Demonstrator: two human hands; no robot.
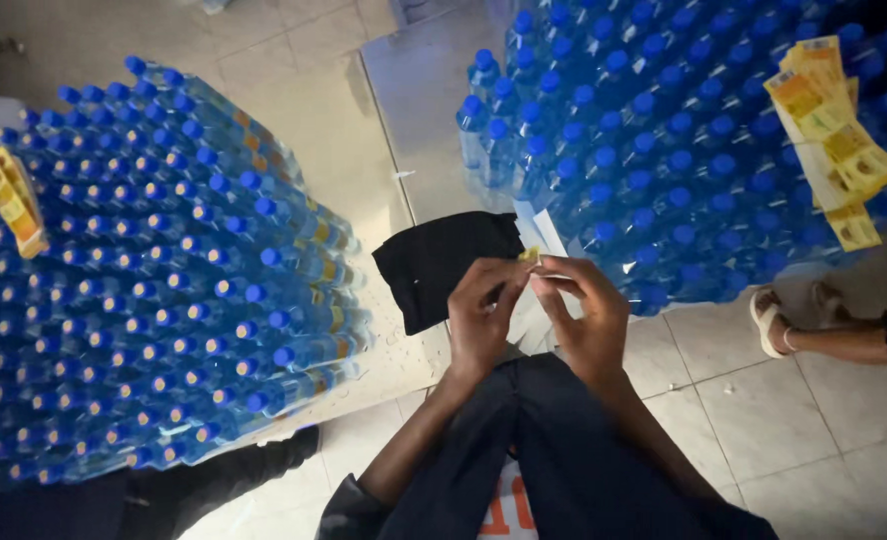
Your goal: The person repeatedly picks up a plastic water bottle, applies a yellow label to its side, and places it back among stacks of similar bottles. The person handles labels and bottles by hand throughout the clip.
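Dark trousers over a raised knee fill the near foreground, with both forearms running up from it. Just beyond, the left hand and right hand meet over the knee, fingers curled close, thumb and forefinger of each pinching one small yellow label between them; neither hand is spread, and nothing else is held. Label looks mid-peel or mid-separation, a judgement only, as its backing is too small to make out. Behind the hands a black cloth lies on the pale tiled floor. Left, a big block of blue-capped bottles stands packed tight, a strip of yellow labels lying on its caps; bottles along its near right edge show yellow bands, so that side appears labelled. Far right, a second block of bottles carries a larger label sheet, and no bands show there, so much seems left. Another person's sandalled foot rests at right.
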